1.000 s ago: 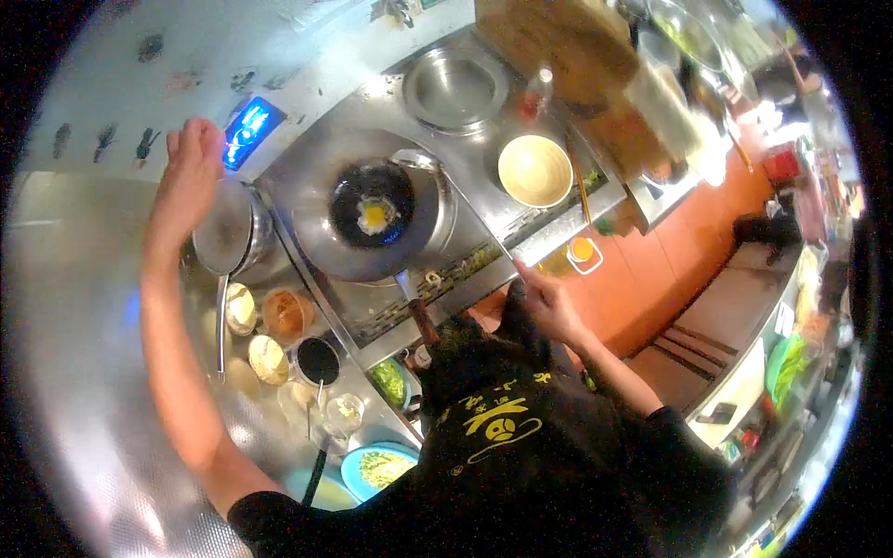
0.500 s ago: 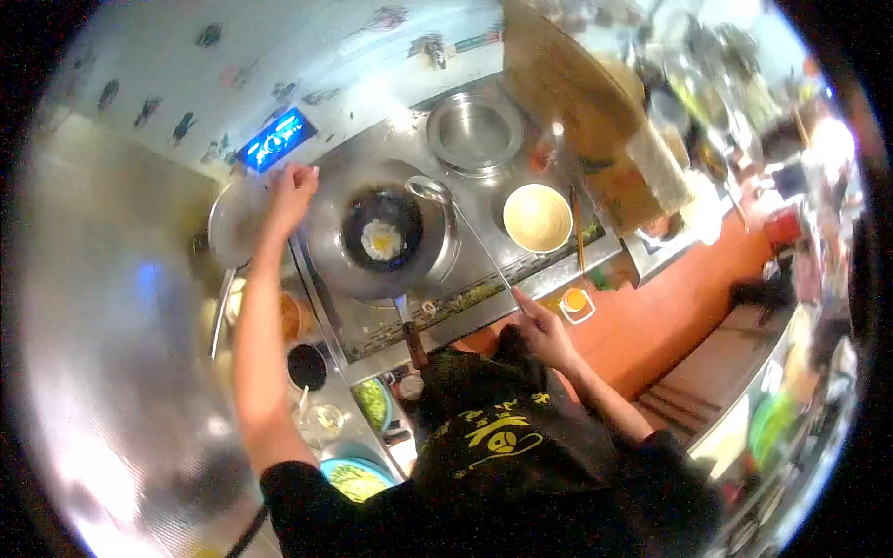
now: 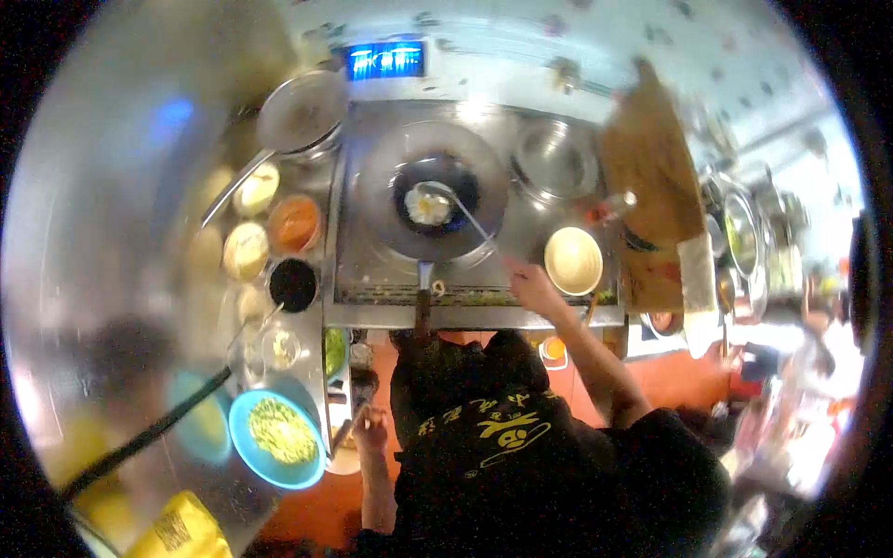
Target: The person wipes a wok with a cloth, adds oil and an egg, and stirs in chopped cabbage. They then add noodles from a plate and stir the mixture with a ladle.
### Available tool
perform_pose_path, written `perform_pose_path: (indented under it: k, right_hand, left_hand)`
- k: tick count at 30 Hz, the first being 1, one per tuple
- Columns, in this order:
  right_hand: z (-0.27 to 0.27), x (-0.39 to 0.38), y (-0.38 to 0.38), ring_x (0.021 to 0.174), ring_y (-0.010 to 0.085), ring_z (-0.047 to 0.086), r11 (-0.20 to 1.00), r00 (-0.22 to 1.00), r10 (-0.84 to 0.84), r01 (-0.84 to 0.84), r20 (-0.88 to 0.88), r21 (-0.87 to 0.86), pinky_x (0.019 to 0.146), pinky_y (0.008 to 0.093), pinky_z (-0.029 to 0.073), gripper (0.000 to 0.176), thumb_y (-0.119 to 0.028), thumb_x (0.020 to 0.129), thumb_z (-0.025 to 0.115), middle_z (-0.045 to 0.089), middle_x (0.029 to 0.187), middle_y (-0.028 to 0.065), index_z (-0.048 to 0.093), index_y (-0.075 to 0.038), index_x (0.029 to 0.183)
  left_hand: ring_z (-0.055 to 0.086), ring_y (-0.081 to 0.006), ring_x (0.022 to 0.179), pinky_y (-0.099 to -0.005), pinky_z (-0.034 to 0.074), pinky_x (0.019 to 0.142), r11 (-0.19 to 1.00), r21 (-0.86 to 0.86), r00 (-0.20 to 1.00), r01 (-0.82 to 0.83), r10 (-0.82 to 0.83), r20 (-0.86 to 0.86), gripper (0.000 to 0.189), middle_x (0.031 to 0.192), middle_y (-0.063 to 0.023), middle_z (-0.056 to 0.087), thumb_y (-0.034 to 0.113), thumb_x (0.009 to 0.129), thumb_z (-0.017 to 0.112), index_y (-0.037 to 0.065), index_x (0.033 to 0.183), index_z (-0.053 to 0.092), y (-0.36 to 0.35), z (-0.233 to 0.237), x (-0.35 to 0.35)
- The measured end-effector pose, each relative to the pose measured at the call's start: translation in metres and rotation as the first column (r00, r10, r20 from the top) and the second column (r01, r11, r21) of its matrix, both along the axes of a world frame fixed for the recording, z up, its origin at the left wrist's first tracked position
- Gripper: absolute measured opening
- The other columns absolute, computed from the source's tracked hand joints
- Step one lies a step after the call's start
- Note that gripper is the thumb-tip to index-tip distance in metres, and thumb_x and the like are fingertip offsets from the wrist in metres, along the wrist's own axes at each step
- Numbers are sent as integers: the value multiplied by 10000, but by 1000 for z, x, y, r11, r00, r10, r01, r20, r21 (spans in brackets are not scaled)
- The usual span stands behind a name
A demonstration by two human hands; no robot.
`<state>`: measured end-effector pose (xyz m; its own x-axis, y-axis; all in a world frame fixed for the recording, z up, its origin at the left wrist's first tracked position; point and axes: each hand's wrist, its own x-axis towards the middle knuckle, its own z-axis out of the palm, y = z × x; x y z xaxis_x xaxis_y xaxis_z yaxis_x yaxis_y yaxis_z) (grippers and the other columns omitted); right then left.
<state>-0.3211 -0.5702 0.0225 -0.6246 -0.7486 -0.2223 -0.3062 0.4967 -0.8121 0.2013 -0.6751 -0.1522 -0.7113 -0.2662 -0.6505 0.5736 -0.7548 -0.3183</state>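
Observation:
My right hand (image 3: 532,286) is wrapped round the long handle of a ladle (image 3: 476,226). The ladle's bowl is down in the wok (image 3: 386,209), touching a fried egg (image 3: 428,210) with white edges. The wok sits on the stove, its wooden handle pointing toward me. Low beside my apron, my left hand (image 3: 371,430) hangs near the counter's edge and a brown handle-like thing. Its fingers are too blurred to show whether they hold anything.
Left of the stove are a strainer (image 3: 302,113), an orange-filled container (image 3: 296,223), a dark-filled container (image 3: 293,285) and a blue bowl of chopped greens (image 3: 279,439). On the right are a cream bowl (image 3: 573,261), a metal basin (image 3: 556,160) and a cardboard sheet (image 3: 651,177).
My left hand has dropped from above the stove's left side to beside my waist. The ladle's bowl has moved from the wok's rim down to the egg. The view has turned.

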Motion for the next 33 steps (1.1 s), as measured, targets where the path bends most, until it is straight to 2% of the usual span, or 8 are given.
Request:
perform_pose_path:
  k: [1,3,8,13,18,25,29,33]
  right_hand:
    - [5,-2,-9,687,226,615,991,949,129,-117,-287,57,616,366,485,386,-104,898,462,676,852,120,574,-117,1267]
    - [-14,-12,-7,817,267,637,941,929,234,-141,-289,309,741,417,486,382,-147,871,500,686,988,141,597,-144,1240]
    - [31,-41,-34,786,376,607,958,898,270,-215,-347,190,732,465,479,381,-60,859,490,649,891,202,581,-81,1229]
    - [-37,-68,39,885,435,599,812,726,427,-45,-539,582,802,510,464,312,-161,898,430,640,956,240,588,-35,1136]
    - [9,-32,-43,902,426,616,884,817,395,-214,-421,415,800,496,494,450,-137,864,464,645,1013,224,517,-154,1310]
    - [43,-11,-17,771,415,639,873,770,454,-283,-448,398,679,497,522,549,-82,808,481,648,795,231,452,-131,1354]
    - [16,-19,-42,768,394,647,908,780,380,-212,-497,361,668,484,529,578,-76,782,500,652,803,223,450,-109,1357]
    - [56,-13,-25,857,366,659,822,830,434,-206,-350,531,735,474,544,485,-143,787,555,674,922,189,512,-97,1268]
  left_hand:
    - [544,-163,615,-310,525,623,964,73,759,-256,154,633,349,725,-75,553,250,994,386,-13,1138,564,32,-11,26]
    - [567,-237,828,-370,530,752,912,-294,918,-288,350,188,326,944,-123,563,235,983,408,-2,1153,554,84,-65,114]
    - [356,-387,1309,-517,336,1063,809,-115,332,-576,361,871,776,1460,-196,279,438,932,487,30,1481,122,80,38,86]
    - [378,-385,1262,-487,384,1010,984,-154,581,89,74,811,743,1402,-206,328,493,927,476,-7,1417,227,108,-82,124]
    - [493,-321,965,-424,434,812,792,-108,506,601,-272,818,456,1103,-159,462,371,925,493,1,1182,421,103,-85,46]
    - [552,-221,590,-353,447,557,485,-320,416,814,-102,904,175,676,-98,571,176,890,565,7,853,592,-20,-106,5]
    - [581,-215,609,-353,454,563,-176,-445,477,878,249,843,187,659,-94,593,182,892,570,11,833,617,-47,-110,-6]
    - [604,-235,797,-347,469,729,99,-383,370,918,134,919,244,836,-145,631,199,907,562,-15,993,641,-25,-45,-52]
